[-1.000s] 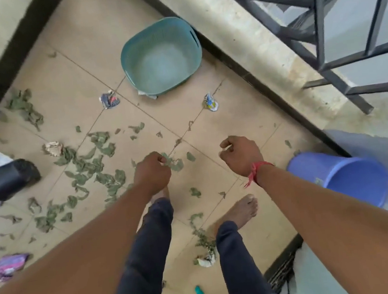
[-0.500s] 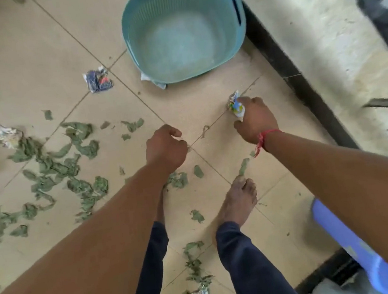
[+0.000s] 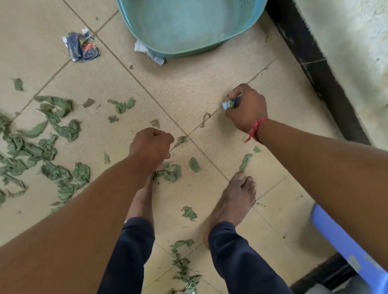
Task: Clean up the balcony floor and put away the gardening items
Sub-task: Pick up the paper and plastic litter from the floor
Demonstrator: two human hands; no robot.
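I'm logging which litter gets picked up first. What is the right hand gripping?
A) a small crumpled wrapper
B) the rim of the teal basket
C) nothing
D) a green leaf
A: the right hand has its fingers curled round a small crumpled wrapper, whose white and coloured edge sticks out of the fist.

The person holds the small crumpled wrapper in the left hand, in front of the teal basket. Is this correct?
No. The head view shows the right hand, with the red wrist thread, holding the small crumpled wrapper in front of the teal basket.
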